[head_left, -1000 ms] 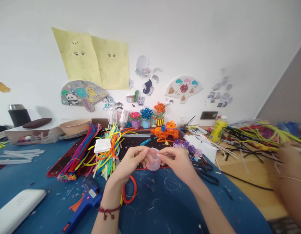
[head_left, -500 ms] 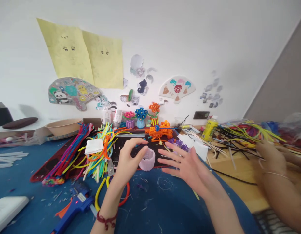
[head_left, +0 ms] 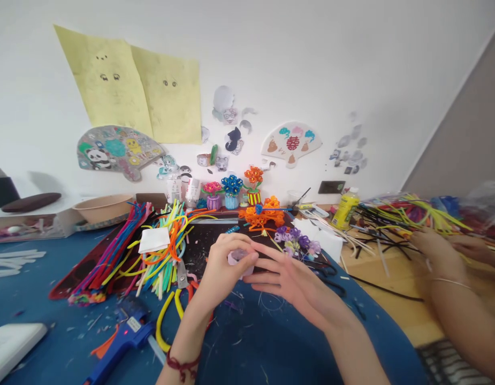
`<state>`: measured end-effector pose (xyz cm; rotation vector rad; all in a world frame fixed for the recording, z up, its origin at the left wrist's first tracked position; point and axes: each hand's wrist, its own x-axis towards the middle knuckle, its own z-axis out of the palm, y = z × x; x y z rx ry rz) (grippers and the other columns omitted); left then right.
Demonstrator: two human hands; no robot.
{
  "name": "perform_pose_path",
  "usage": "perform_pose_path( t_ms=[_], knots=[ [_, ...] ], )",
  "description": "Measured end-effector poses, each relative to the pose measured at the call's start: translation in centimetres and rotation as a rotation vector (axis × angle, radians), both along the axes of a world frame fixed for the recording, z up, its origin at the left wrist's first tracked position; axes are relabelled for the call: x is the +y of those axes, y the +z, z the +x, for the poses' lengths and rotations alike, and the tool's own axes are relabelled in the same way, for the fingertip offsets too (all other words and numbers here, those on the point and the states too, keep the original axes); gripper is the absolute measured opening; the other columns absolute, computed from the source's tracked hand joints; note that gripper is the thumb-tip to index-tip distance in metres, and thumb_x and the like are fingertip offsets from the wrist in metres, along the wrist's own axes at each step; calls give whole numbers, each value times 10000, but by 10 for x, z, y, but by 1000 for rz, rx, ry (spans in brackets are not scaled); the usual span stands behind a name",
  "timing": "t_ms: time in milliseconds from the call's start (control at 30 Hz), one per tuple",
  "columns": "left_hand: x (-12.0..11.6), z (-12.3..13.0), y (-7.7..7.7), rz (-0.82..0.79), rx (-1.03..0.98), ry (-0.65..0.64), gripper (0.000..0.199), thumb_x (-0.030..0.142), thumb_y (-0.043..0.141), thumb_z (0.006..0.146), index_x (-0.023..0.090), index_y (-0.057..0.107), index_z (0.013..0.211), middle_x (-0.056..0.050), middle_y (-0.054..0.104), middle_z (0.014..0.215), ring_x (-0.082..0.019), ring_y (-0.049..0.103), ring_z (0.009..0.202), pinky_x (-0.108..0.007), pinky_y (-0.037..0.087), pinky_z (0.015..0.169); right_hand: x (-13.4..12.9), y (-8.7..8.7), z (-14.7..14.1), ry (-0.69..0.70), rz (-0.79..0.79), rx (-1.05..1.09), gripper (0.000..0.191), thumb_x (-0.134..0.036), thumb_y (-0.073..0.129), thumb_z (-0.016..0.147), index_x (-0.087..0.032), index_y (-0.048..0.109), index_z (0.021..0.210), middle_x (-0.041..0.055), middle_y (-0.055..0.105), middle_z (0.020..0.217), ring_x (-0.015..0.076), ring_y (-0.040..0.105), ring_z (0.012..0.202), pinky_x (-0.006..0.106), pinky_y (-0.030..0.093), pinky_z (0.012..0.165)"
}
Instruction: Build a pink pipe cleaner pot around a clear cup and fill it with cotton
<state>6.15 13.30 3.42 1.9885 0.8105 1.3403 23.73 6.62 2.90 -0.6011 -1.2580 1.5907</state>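
Observation:
A small pale lilac pot (head_left: 235, 258) stands near the front edge of the dark tray, largely covered by my hands. My left hand (head_left: 228, 267) is curled round the pot's left side, its thumb across the near side and its fingers over the top. From the right, my right hand (head_left: 285, 272) reaches to the pot with its fingers stretched out and apart, their tips close to my left fingers. Purple flowers (head_left: 297, 240) lie just behind my right hand.
Bundled colourful stems (head_left: 165, 267) lie on the tray at left. A blue glue gun (head_left: 130, 331) and yellow-handled pliers (head_left: 162, 321) are near my left forearm. Finished flower pots (head_left: 231, 200) line the wall. Another person's hand (head_left: 435, 251) is among stems at right.
My left hand has moved right and closed round the lilac pot. My right hand has moved left towards it, uncovering more of the purple flowers. The other person's hand has shifted slightly left.

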Motion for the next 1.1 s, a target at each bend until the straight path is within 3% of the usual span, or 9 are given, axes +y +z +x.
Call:
perform_pose_path(
  t_ms=[167, 267, 400, 600, 700, 767, 867, 1000, 1100],
  knots=[
    [3, -6, -2, -59, -83, 3, 134, 325, 701, 807, 219, 728, 731, -75, 710, 980, -250, 631, 970, -385, 446, 887, -5, -3, 13, -139, -77, 27, 407, -487, 576, 925, -252, 638, 1251, 133, 638, 1320, 302, 655, 1117, 481, 489, 968],
    [5, -7, -4, -69, -119, 10, 156, 337, 712, 798, 204, 716, 718, -80, 711, 959, -248, 644, 941, -369, 461, 856, -11, -11, 30, -460, -131, -7, 288, -440, 661, 870, -200, 722, 1018, 122, 740, 1058, 242, 709, 866, 352, 560, 741],
    [6, -6, 0, -43, -99, -16, 163, 330, 697, 811, 201, 698, 710, -68, 713, 877, -237, 649, 875, -352, 471, 803, -33, -24, 62, -926, -141, -72, 270, -465, 735, 777, -197, 706, 763, 34, 660, 676, 127, 519, 493, 220, 365, 410],
    [-31, 22, 24, 111, 62, -37, 104, 227, 699, 816, 234, 681, 714, -13, 713, 810, -212, 601, 845, -371, 383, 834, -86, -16, 110, -1371, 69, -544, 392, -531, 735, 742, -230, 594, 536, 19, 530, 561, 160, 458, 540, 279, 352, 472],
    [-70, 59, 9, 377, 369, -152, 100, 209, 604, 898, 214, 664, 817, -13, 713, 829, -181, 597, 808, -376, 356, 809, -98, -7, 127, -1307, 128, -561, 266, -510, 716, 774, -268, 661, 676, 39, 583, 619, 183, 494, 568, 299, 389, 498],
    [-93, 90, -22, 598, 480, -255, 102, 256, 642, 876, 205, 662, 790, -5, 705, 741, -174, 596, 746, -396, 353, 838, -98, -3, 134, -1249, 108, -550, 277, -516, 734, 742, -255, 685, 820, 39, 634, 669, 181, 521, 548, 290, 416, 476],
    [-121, 133, -80, 859, 518, -272, 434, 558, 702, 782, 211, 613, 536, -1, 619, 490, -193, 581, 649, -433, 366, 877, -90, 0, 138, -1062, 62, -639, 356, -506, 728, 739, -229, 691, 959, 46, 689, 764, 169, 559, 528, 282, 460, 462],
    [-143, 169, -135, 879, 458, -235, 160, 362, 769, 741, 262, 677, 656, 16, 765, 825, -188, 618, 730, -409, 393, 796, -74, 0, 135, -735, 84, -851, 288, -435, 676, 807, -225, 723, 998, 38, 698, 764, 176, 618, 571, 280, 494, 522],
    [-152, 181, -153, 812, 395, -193, 253, 312, 781, 696, 240, 608, 526, 32, 692, 572, -147, 545, 566, -397, 396, 744, -59, -2, 129, -575, 118, -934, 212, -374, 640, 840, -225, 738, 954, 28, 690, 745, 172, 625, 589, 271, 482, 551]
  ],
)
